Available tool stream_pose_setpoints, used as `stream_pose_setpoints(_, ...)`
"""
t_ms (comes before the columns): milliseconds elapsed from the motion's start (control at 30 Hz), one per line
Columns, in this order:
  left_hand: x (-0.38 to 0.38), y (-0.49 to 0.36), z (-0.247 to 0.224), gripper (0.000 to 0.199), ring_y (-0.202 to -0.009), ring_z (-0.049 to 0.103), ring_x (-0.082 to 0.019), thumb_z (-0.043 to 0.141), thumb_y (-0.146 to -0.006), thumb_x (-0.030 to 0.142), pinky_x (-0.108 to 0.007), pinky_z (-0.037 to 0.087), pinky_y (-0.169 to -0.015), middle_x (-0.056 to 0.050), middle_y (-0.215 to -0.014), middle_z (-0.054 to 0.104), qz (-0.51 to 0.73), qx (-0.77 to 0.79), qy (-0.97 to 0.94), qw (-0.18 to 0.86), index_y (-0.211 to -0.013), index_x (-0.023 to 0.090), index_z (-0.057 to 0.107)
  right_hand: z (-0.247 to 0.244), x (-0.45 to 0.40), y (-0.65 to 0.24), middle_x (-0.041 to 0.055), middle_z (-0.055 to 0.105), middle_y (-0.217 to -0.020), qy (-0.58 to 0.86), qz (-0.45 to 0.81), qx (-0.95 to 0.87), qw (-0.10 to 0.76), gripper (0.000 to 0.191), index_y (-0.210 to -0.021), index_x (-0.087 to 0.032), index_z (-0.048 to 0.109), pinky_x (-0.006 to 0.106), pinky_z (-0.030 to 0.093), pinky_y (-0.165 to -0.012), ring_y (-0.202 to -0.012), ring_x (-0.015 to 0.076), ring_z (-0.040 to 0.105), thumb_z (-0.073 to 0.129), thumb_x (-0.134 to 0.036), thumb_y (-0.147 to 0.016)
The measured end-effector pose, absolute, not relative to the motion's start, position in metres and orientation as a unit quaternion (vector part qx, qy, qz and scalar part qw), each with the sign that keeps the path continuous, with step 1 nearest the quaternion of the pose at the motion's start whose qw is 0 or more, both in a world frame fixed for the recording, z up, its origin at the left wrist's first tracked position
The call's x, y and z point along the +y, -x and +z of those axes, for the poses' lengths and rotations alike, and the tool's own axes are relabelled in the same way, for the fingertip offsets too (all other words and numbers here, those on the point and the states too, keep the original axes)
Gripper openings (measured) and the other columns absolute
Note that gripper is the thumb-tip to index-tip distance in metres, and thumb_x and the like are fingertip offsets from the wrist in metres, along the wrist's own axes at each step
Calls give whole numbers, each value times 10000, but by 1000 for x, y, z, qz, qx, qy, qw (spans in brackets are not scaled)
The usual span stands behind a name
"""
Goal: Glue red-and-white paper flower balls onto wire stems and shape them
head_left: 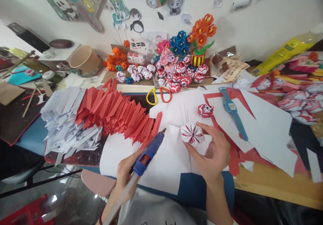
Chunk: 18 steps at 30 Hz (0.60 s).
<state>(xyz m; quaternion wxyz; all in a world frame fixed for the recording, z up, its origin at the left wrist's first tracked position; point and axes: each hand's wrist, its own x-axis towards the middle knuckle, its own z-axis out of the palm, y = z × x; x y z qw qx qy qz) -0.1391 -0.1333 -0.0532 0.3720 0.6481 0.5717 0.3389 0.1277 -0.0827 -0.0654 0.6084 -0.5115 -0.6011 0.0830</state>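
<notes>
Paper flower (192,134), one: white with red stripes, folds radiating from a dark centre; it is hanging over white paper (158,171). Right hand (213,151): thumb and fingers are pinching its sides. Left hand (127,171): fingers are wrapping a blue glue gun (148,152), nozzle pointing forward, apart from the flower. Step, seemingly: gluing; next move is calling for careful nozzle aim. Beyond: rosette (205,110), lying near.
</notes>
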Motion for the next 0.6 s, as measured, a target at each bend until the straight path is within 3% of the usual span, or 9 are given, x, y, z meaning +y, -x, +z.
stream_pose_setpoints(167, -138, 131, -69, 423, -603, 631, -211, 570, -911, 418, -305, 522, -647, -52, -718, 695, 353, 551, -671, 349, -1242, 181, 683, -69, -80, -127, 124, 684, -1198, 523, 92, -602, 596, 771, -1429, -270, 470, 542, 606, -865, -1078, 320, 675, 818, -163, -749)
stream_pose_setpoints(367, -137, 122, -66, 439, -661, 640, -232, 576, -902, 467, -313, 504, -631, -87, -779, 704, 369, 556, -620, 411, -1195, 156, 676, -70, -79, -127, 120, 692, -1216, 496, 128, -606, 609, 858, -1466, -268, 417, 510, 596, -866, -1083, 295, 673, 823, -116, -726)
stream_pose_setpoints(600, -134, 112, -61, 420, -602, 557, -194, 560, -924, 485, -307, 437, -571, -45, -694, 622, 426, 539, -565, 456, -1148, 146, 668, -66, -83, -123, 98, 711, -1167, 545, 135, -622, 546, 560, -1284, -230, 571, 411, 588, -878, -1029, 236, 675, 789, -141, -776)
